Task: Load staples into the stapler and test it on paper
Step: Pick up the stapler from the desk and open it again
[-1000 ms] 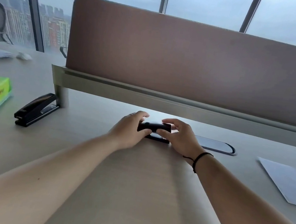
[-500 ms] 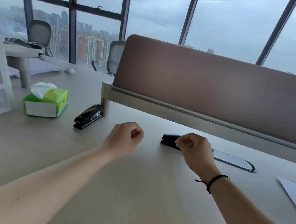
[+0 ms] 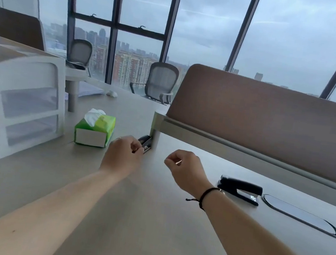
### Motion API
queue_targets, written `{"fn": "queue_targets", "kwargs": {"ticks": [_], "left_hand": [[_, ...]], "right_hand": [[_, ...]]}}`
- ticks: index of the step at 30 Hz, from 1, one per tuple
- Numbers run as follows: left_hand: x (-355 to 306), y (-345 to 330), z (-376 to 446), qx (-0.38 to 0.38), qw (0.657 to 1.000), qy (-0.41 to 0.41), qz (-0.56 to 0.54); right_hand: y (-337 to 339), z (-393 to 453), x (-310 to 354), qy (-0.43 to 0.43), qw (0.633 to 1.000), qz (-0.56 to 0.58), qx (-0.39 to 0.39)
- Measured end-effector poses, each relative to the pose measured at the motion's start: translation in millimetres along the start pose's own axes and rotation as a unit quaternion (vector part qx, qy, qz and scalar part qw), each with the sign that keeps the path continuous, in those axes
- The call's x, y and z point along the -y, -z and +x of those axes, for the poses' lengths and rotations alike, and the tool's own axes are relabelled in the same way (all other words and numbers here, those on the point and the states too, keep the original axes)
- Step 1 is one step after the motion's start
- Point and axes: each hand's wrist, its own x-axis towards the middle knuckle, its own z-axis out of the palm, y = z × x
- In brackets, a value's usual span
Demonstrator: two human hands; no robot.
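A small black stapler [image 3: 240, 189] lies on the desk [image 3: 150, 221], just right of my right wrist. My right hand [image 3: 186, 169] hovers above the desk with its fingers curled, pinching a thin pale sliver [image 3: 178, 162] that looks like a staple strip. A larger black stapler [image 3: 146, 142] lies at the foot of the partition post, and my left hand [image 3: 123, 156] hides most of it. That hand's curled fingers close round the stapler's near end.
A green tissue box [image 3: 95, 130] stands just left of my left hand, and a white drawer unit [image 3: 18, 105] fills the far left. The brown partition [image 3: 270, 123] runs along the back. An oval cable cover [image 3: 300, 215] lies right of the small stapler.
Both hands left the small stapler and moved left, and my view turned left too. My left hand reached the larger stapler. My right hand now pinches a thin pale sliver.
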Motion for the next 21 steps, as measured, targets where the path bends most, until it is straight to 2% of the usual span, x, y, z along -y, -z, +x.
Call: {"fn": "queue_targets", "kwargs": {"ticks": [6, 13, 21], "left_hand": [[33.1, -14.5, 30.6, 0.031, 0.997, 0.038, 0.057], [44.4, -28.1, 48.1, 0.058, 0.997, 0.021, 0.05], [53.3, -29.6, 51.3, 0.074, 0.996, 0.023, 0.042]], "right_hand": [[-39.5, 52.5, 17.7, 0.051, 0.995, -0.076, 0.034], [-71.1, 101.4, 16.0, 0.093, 0.977, -0.149, 0.123], [-76.2, 103.3, 12.0, 0.12, 0.977, -0.137, 0.115]]}}
